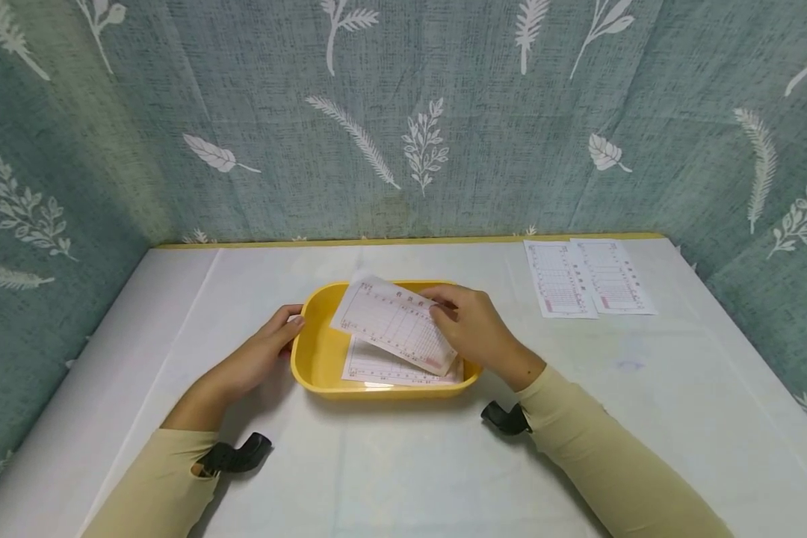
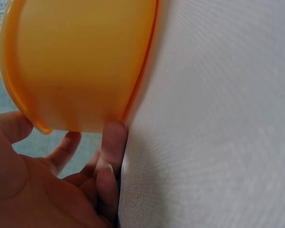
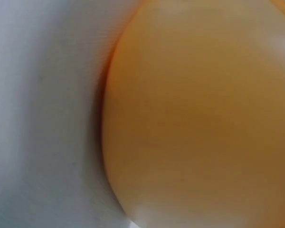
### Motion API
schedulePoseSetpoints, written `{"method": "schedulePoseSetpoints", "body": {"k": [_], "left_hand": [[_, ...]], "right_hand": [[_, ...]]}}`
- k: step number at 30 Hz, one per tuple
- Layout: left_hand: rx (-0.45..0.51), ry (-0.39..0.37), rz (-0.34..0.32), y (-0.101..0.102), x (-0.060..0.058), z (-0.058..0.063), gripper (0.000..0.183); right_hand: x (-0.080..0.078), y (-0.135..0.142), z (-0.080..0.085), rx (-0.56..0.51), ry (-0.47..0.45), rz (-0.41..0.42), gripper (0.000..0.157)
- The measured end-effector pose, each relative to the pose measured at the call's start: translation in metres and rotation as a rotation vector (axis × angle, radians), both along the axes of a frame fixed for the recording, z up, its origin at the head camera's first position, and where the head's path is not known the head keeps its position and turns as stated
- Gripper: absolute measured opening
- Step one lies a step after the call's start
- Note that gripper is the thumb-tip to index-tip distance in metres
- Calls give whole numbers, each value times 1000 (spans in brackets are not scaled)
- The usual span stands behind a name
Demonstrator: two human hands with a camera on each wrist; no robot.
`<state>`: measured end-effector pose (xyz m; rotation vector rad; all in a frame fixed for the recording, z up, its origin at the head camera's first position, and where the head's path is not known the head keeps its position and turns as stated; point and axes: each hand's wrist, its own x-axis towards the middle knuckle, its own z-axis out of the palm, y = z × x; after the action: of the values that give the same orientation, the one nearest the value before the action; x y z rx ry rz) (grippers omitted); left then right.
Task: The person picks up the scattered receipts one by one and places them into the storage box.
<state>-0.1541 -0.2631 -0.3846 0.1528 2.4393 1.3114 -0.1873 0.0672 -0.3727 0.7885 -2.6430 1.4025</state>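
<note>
A yellow plastic tray with rounded corners sits in the middle of the table. My left hand grips its left end, thumb at the rim and fingers against the outer wall; the left wrist view shows these fingers close up. Over the tray's right side, my right hand pinches a printed paper form, which tilts up above the tray floor. Beneath it lies another printed form, partly covered. The right wrist view shows only the tray's outer wall, with the hand out of sight.
Two more printed forms, a left one and a right one, lie side by side at the table's back right. The white tabletop ends at a leaf-patterned cloth behind. Black wrist mounts stick out from both sleeves.
</note>
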Motion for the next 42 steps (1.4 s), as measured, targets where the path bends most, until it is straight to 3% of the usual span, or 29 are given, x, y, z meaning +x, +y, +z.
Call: {"method": "schedulePoseSetpoints", "body": {"k": [13, 26, 35, 42], "left_hand": [[-8, 12, 0, 0, 0, -2, 54], [11, 19, 3, -1, 1, -3, 55], [33, 20, -23, -1, 0, -3, 55], [19, 21, -20, -2, -1, -4, 56]], "right_hand": [[-1, 0, -5, 159, 113, 38, 27], [2, -4, -6, 330, 179, 16, 24], [5, -4, -5, 444, 131, 29, 40], [6, -6, -4, 522, 116, 31, 39]]}}
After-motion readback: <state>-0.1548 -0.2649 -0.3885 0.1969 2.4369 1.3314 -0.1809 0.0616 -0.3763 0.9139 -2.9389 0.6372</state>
